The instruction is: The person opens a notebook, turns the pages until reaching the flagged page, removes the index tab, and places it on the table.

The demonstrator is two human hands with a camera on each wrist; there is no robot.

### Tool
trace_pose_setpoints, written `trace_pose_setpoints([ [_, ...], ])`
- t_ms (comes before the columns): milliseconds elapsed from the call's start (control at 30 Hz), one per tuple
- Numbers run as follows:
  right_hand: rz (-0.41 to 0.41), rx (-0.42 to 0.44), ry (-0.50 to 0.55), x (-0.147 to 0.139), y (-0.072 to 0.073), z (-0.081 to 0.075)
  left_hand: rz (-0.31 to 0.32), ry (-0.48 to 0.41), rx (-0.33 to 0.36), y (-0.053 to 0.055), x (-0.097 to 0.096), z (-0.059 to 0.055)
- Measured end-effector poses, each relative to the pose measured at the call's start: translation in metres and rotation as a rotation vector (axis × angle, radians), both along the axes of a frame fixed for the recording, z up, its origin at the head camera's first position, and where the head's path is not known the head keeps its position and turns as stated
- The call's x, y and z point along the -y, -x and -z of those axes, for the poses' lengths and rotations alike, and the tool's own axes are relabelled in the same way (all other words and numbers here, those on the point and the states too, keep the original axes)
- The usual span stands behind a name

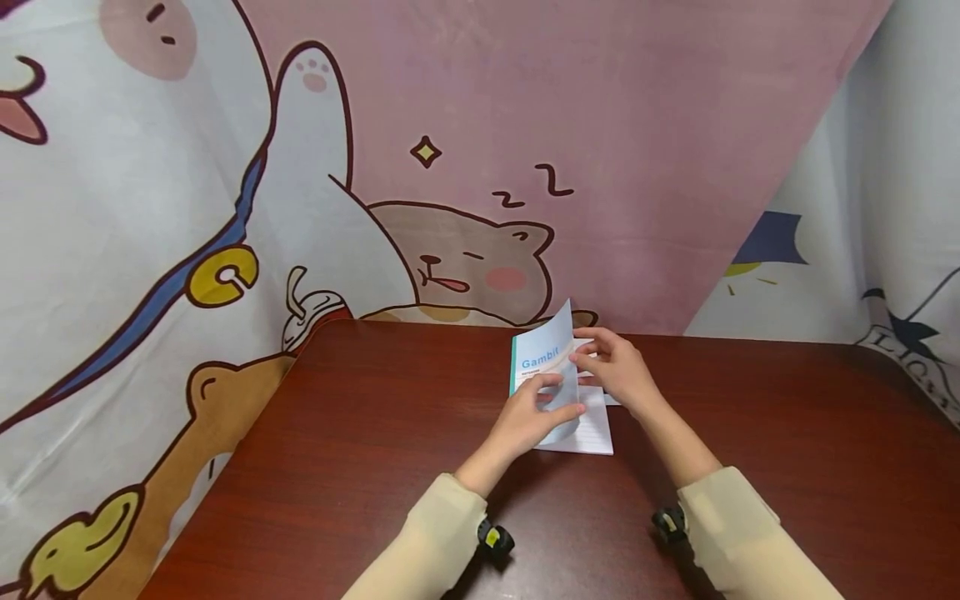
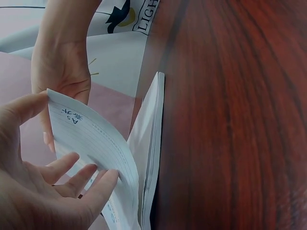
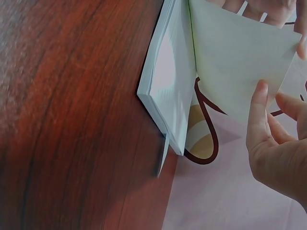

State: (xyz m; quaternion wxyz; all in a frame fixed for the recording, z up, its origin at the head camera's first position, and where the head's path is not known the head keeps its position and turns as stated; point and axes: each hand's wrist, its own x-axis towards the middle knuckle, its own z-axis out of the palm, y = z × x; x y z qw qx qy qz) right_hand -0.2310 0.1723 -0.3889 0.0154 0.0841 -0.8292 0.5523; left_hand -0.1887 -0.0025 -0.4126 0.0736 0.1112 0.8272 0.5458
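A small notebook (image 1: 596,433) with a green spine and "Gambit" printed on its front cover (image 1: 542,354) lies on the table. The cover is lifted and bowed, and lined white pages show beneath. My left hand (image 1: 525,417) holds the cover from its outer face, several fingertips against it and the thumb at its free edge. On the far side, my right hand (image 1: 615,367) pinches the same edge higher up. In the right wrist view its fingertips (image 3: 261,88) lie at the pale inner side of the cover.
A thin pale slip (image 3: 163,155) sticks out from under the notebook's right side. The dark red-brown wooden table (image 1: 360,433) reaches back to a hanging cloth (image 1: 615,150) with cartoon animals. A black strapped device (image 1: 495,537) sits at the left wrist.
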Motion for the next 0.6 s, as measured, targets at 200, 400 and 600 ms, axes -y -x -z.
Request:
trace_pose_setpoints([
  [200,-0.014,-0.021,0.011,-0.0031,0.0012,0.0002,-0.001,0.000,-0.013,0.0014,0.0007,0.0003],
  [400,0.006,-0.051,-0.047,-0.0058,0.0028,0.0007,-0.033,-0.006,-0.023,0.0020,0.0008,-0.0007],
  [600,-0.003,-0.057,-0.018,-0.0092,0.0021,0.0010,-0.054,-0.048,-0.026,0.0010,0.0037,-0.0052],
])
